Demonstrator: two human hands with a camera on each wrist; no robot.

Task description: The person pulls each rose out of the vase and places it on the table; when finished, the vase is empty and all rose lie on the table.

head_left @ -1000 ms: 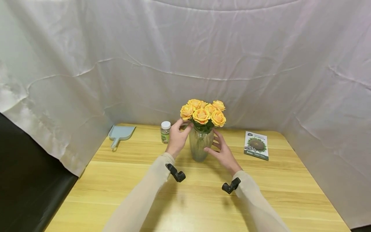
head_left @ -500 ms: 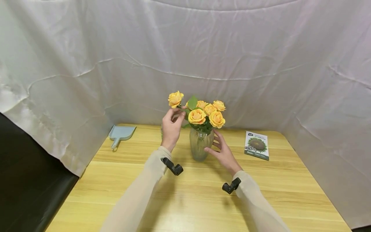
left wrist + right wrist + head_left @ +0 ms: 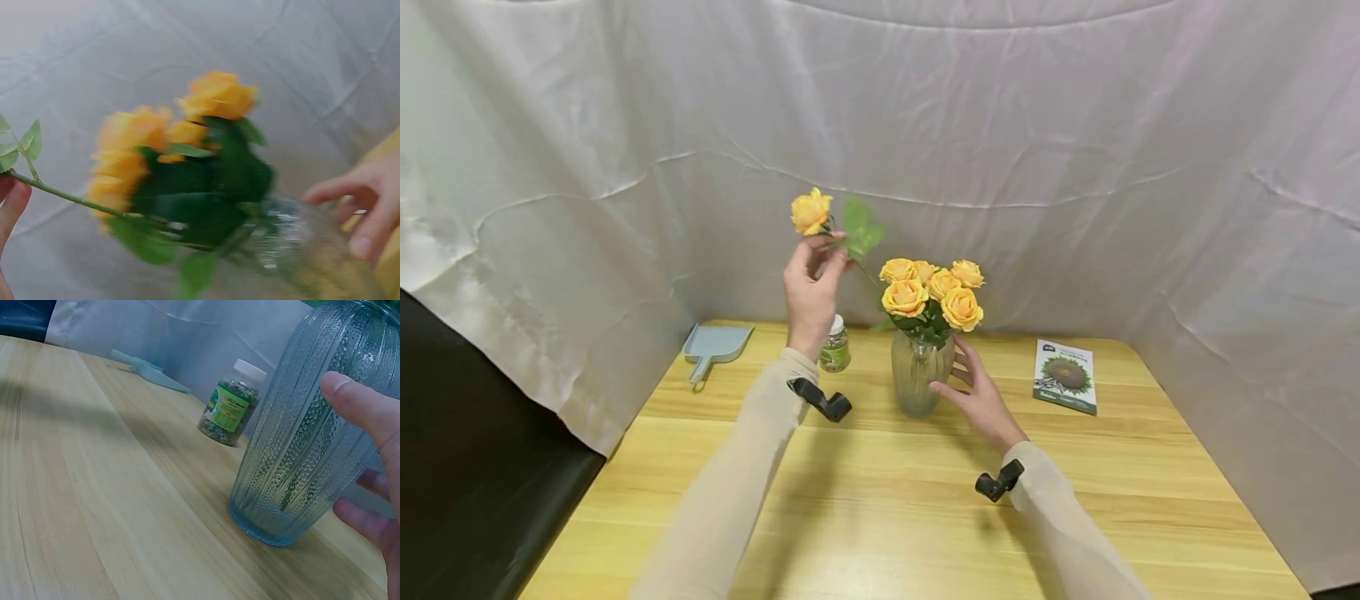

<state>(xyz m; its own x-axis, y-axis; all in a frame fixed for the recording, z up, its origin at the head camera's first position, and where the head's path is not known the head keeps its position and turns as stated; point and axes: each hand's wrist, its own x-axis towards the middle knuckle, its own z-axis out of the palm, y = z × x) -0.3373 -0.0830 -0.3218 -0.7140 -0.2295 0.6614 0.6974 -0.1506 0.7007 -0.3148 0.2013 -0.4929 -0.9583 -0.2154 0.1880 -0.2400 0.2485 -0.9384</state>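
We pinch a rose (image 3: 811,212) in our left hand (image 3: 812,292), above and left of the vase (image 3: 916,379) our right hand (image 3: 983,402) clasps. A jar (image 3: 836,355) stands between vase and dustpan (image 3: 721,343); a packet (image 3: 1064,377) lies right.

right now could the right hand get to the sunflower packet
Probably yes: the sunflower packet lies to the right of the right hand with nothing standing between them, though that hand would first have to let go of the glass vase.

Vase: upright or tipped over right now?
Upright: in the head view the vase stands with its base on the table, yellow roses above its mouth.
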